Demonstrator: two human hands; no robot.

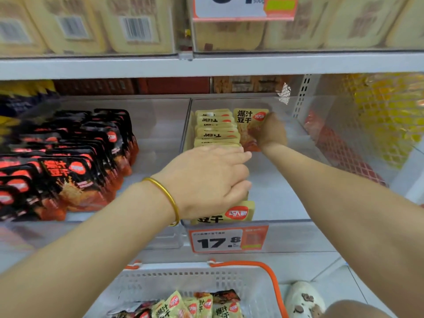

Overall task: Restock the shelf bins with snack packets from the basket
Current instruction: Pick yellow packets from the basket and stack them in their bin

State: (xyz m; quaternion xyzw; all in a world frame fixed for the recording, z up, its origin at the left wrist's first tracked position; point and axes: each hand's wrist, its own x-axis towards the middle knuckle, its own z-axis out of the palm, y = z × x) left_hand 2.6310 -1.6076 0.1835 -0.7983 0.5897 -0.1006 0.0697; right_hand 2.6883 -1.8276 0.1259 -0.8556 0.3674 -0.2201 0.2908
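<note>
Left hand point(206, 180), fingers flat, presses the row of pale-yellow foil snack packets point(215, 128) upright in the clear plastic shelf bin point(186, 125). Right hand point(271, 131), at one o'clock, pinches another yellow packet point(249, 122), apparently to seat it alongside. White orange-handled basket point(183, 277): six o'clock.

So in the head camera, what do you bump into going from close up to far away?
basket → price tag → left hand resting on the row of yellow packets → right hand gripping one upright packet at the back of the bin.
</note>
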